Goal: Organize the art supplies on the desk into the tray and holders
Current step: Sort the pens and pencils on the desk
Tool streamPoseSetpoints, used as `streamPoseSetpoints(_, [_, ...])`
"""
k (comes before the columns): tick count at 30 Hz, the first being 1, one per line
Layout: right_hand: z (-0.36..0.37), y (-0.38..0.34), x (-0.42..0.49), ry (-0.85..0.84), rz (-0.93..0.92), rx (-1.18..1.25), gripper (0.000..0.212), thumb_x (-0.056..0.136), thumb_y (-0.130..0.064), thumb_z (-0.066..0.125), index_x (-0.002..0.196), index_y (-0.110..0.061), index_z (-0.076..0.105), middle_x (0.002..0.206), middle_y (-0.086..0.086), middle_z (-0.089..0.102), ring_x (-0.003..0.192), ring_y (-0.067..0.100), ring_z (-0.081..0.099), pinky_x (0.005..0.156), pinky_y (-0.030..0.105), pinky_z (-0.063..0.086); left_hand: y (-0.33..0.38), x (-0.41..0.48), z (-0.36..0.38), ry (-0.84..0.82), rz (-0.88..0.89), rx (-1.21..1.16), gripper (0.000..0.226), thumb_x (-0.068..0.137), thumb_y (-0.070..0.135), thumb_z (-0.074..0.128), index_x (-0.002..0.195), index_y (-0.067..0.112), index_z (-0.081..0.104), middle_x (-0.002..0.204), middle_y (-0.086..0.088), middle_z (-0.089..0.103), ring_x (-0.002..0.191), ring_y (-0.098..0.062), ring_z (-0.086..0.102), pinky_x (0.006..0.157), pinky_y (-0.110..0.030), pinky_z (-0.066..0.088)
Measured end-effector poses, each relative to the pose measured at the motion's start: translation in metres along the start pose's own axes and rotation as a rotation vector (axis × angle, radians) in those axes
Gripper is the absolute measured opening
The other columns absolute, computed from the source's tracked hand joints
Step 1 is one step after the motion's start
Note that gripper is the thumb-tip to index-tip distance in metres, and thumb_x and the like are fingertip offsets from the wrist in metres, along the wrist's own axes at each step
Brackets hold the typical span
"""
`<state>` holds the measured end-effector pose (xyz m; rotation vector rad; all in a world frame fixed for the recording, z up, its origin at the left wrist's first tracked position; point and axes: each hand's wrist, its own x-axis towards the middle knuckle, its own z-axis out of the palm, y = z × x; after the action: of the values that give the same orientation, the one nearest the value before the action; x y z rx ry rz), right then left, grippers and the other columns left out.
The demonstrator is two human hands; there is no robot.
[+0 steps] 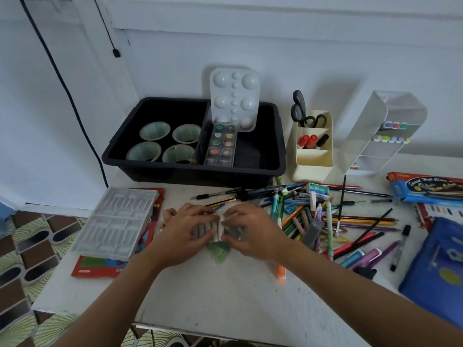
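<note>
Both my hands meet over a small bundle of grey sticks (204, 231) at the middle of the white desk. My left hand (186, 231) and my right hand (246, 229) curl their fingers round the bundle from either side, over a green piece (218, 251). Behind them stands the black tray (280, 146) holding several green cups (154, 130), a watercolour set (221, 145) and a white palette (234, 97). A cream holder (312, 156) with scissors and markers and a clear holder (380, 136) stand to the tray's right.
A heap of pens, pencils and markers (333, 216) covers the desk's right half. A clear plastic insert (115, 221) lies on a red box at the left. Blue packs (433, 269) sit at the right edge. The desk's near edge runs below my forearms.
</note>
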<state>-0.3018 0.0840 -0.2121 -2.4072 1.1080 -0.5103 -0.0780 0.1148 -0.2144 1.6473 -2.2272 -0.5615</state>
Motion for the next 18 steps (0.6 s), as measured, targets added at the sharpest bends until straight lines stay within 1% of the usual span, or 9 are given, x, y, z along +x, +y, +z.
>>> streamPoseSetpoints(3, [-0.001, -0.001, -0.002, -0.030, -0.026, -0.067, 0.028, 0.089, -0.048, 0.059, 0.085, -0.024, 0.072, 0.106, -0.010, 0.065, 0.107, 0.009, 0.052, 0.092, 0.043, 0.046, 0.002, 0.000, 0.001, -0.003, -0.009, 0.002, 0.045, 0.090, 0.054, 0.043, 0.129, 0.042, 0.062, 0.130, 0.033, 0.039, 0.125, 0.012, 0.024, 0.102, -0.036, 0.015])
streamPoseSetpoints(4, [-0.001, -0.001, -0.002, -0.038, -0.026, -0.067, 0.028, 0.090, -0.049, 0.058, 0.083, -0.024, 0.070, 0.106, -0.010, 0.065, 0.108, 0.010, 0.052, 0.093, 0.044, 0.045, 0.002, 0.000, 0.001, -0.003, -0.014, 0.006, 0.045, 0.090, 0.054, 0.042, 0.129, 0.043, 0.062, 0.130, 0.033, 0.038, 0.124, 0.012, 0.023, 0.101, -0.035, 0.015])
streamPoseSetpoints(6, [-0.002, 0.000, -0.001, -0.045, -0.023, -0.048, 0.030, 0.090, -0.051, 0.058, 0.086, -0.024, 0.072, 0.107, -0.010, 0.064, 0.108, 0.010, 0.051, 0.093, 0.044, 0.045, 0.003, 0.001, 0.001, 0.003, -0.021, 0.009, 0.047, 0.090, 0.055, 0.041, 0.129, 0.042, 0.063, 0.131, 0.031, 0.041, 0.122, 0.012, 0.023, 0.100, -0.034, 0.015])
streamPoseSetpoints(8, [-0.002, 0.002, 0.002, -0.034, -0.016, 0.011, 0.028, 0.087, -0.048, 0.065, 0.091, -0.023, 0.075, 0.104, -0.008, 0.066, 0.102, 0.009, 0.054, 0.088, 0.041, 0.049, 0.005, 0.001, 0.000, 0.002, -0.024, 0.020, 0.048, 0.089, 0.055, 0.041, 0.129, 0.041, 0.063, 0.133, 0.027, 0.045, 0.121, 0.012, 0.023, 0.100, -0.035, 0.015])
streamPoseSetpoints(10, [-0.005, 0.002, 0.006, -0.053, -0.007, 0.044, 0.025, 0.086, -0.043, 0.072, 0.093, -0.020, 0.076, 0.100, -0.006, 0.068, 0.096, 0.008, 0.054, 0.086, 0.038, 0.050, 0.006, 0.001, 0.000, 0.016, -0.026, 0.038, 0.044, 0.092, 0.052, 0.045, 0.129, 0.039, 0.064, 0.135, 0.023, 0.049, 0.120, 0.010, 0.024, 0.099, -0.035, 0.015])
streamPoseSetpoints(13, [-0.006, 0.000, 0.008, -0.106, -0.016, 0.009, 0.025, 0.089, -0.042, 0.069, 0.095, -0.018, 0.074, 0.099, -0.004, 0.066, 0.096, 0.010, 0.052, 0.087, 0.038, 0.049, 0.011, 0.002, 0.001, 0.055, -0.045, 0.057, 0.030, 0.100, 0.044, 0.052, 0.125, 0.037, 0.067, 0.134, 0.021, 0.054, 0.121, 0.006, 0.032, 0.096, -0.034, 0.014])
streamPoseSetpoints(15, [-0.006, -0.001, 0.006, -0.125, -0.020, 0.012, 0.026, 0.092, -0.040, 0.066, 0.103, -0.018, 0.074, 0.103, -0.004, 0.067, 0.097, 0.011, 0.054, 0.089, 0.038, 0.050, 0.014, 0.003, 0.002, 0.081, -0.060, 0.050, 0.034, 0.098, 0.049, 0.046, 0.121, 0.037, 0.068, 0.128, 0.021, 0.057, 0.122, -0.001, 0.041, 0.095, -0.035, 0.016])
streamPoseSetpoints(16, [-0.008, 0.000, 0.004, -0.122, -0.013, 0.034, 0.027, 0.093, -0.039, 0.065, 0.109, -0.018, 0.073, 0.107, -0.004, 0.069, 0.099, 0.010, 0.056, 0.091, 0.035, 0.050, 0.016, 0.004, 0.001, 0.086, -0.064, 0.044, 0.035, 0.097, 0.051, 0.044, 0.118, 0.037, 0.069, 0.124, 0.022, 0.057, 0.121, -0.003, 0.043, 0.095, -0.037, 0.018])
streamPoseSetpoints(18, [-0.016, 0.002, -0.001, -0.080, 0.024, 0.103, 0.028, 0.095, -0.033, 0.064, 0.119, -0.019, 0.071, 0.115, -0.005, 0.070, 0.103, 0.005, 0.060, 0.095, 0.024, 0.048, 0.019, 0.009, 0.000, 0.080, -0.067, 0.052, 0.026, 0.101, 0.046, 0.048, 0.116, 0.038, 0.068, 0.119, 0.023, 0.056, 0.119, -0.004, 0.045, 0.098, -0.039, 0.022])
